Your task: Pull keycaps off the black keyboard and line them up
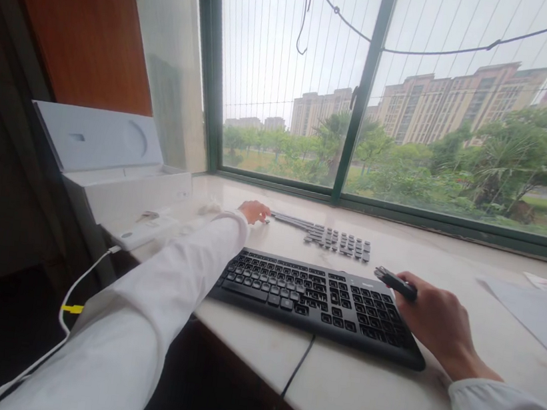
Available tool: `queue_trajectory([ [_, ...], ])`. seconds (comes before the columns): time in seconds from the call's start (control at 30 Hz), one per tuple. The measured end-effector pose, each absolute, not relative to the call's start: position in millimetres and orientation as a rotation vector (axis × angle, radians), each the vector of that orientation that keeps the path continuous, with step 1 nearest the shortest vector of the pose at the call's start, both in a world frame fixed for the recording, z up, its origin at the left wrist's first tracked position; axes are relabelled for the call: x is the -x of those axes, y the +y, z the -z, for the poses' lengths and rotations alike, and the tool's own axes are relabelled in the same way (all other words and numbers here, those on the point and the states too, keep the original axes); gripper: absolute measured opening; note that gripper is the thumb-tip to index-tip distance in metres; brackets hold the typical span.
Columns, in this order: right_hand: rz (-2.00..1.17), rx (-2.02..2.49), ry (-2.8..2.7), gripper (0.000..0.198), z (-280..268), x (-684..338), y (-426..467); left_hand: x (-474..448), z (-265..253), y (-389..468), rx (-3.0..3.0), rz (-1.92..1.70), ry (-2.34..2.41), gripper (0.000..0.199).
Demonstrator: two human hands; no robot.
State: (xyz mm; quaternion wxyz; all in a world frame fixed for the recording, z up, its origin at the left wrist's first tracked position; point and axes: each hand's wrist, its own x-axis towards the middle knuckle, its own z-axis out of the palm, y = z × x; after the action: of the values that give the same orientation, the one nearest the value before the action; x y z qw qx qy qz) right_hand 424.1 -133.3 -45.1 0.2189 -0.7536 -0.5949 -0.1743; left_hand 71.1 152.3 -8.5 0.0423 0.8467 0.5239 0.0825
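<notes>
A black keyboard (311, 299) lies on a pale stone window ledge (378, 407). My right hand (432, 320) rests at the keyboard's right end, gripping a small black tool (395, 282). My left hand (254, 211), in a white sleeve, reaches far forward. It touches the left end of a row of loose dark keycaps (334, 238) laid out beyond the keyboard. Whether its fingers hold a keycap is hidden.
An open white box (122, 165) with its lid up stands at the left of the ledge, a white device (141, 233) and white cable (76, 286) beside it. Grey sheets (536, 313) lie at the right. A green-framed window (364, 89) closes the back.
</notes>
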Motion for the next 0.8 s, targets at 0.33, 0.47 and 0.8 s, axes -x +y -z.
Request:
queue_trajectory([
  [0.33, 0.453, 2.120, -1.640, 0.027, 47.5, -426.8, -132.0, -84.5, 15.7, 164.2, -2.606, -0.353, 1.693, 0.020],
  [0.47, 0.445, 2.113, -1.633, 0.027, 47.3, -426.6, -132.0, -91.0, 18.9, 174.3, -2.573, -0.367, 1.751, 0.022],
  [0.8, 0.437, 2.125, -1.639, 0.026, 46.1, -426.9, -131.8, -103.8, 26.3, 189.6, -2.563, -0.382, 1.811, 0.033],
])
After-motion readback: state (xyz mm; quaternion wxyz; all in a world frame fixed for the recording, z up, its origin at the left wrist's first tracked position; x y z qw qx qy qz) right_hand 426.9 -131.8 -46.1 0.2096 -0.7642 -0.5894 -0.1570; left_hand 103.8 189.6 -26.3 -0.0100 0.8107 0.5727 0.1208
